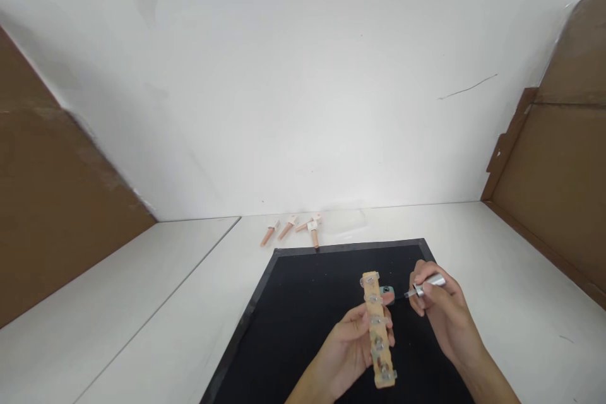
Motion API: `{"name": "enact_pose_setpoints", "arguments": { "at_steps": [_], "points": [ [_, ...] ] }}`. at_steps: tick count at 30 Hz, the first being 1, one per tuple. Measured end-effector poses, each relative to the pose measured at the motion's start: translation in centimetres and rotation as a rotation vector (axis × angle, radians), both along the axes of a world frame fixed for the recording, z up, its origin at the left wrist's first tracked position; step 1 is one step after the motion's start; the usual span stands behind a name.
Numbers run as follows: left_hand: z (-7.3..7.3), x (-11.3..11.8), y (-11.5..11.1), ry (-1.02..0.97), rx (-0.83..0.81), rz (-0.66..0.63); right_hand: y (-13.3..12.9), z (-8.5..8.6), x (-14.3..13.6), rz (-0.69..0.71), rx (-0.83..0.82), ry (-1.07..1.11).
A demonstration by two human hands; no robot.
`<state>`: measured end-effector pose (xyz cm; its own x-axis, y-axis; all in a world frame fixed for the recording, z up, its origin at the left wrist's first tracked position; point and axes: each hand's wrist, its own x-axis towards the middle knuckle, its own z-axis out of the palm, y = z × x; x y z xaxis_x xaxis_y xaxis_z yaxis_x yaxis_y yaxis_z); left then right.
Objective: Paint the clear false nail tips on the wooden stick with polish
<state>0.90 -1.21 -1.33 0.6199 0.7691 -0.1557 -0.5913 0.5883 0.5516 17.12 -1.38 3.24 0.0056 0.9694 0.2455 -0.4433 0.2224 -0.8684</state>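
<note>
My left hand (353, 344) is closed around a narrow light-wood strip (375, 310), tilted slightly with its top end leaning left. Several clear, nail-tip-like pieces are fixed along the strip. In my right hand (440, 300), between thumb and fingers, is a small applicator with a silver handle (433, 284); its thin tip points left toward the strip, apart from it. Between the strip and the applicator tip lies a small teal and pink object (387, 295), partly hidden by the strip; I cannot make out its kind.
Beneath both hands lies a black mat (303, 322) with a taped grey border on the white table (189, 303). Several pink tubes with white caps (287, 227) lie near the mat's far edge. Brown cardboard panels (52, 189) flank the table, and a white wall (303, 88) stands behind.
</note>
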Motion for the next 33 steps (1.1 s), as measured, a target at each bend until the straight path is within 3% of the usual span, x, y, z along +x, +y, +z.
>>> {"name": "enact_pose_setpoints", "arguments": {
  "at_steps": [7, 23, 33],
  "points": [
    [0.74, 0.31, -0.34, 0.04, -0.009, 0.019, -0.18, 0.25, -0.02, -0.005, -0.046, 0.013],
    [0.14, 0.18, -0.08, 0.121, -0.086, -0.039, -0.09, 0.26, -0.15, -0.005, -0.034, 0.01],
    [-0.1, 0.19, -0.09, 0.101, -0.096, 0.0, -0.15, 0.17, -0.11, 0.004, -0.019, -0.008]
  ]
}}
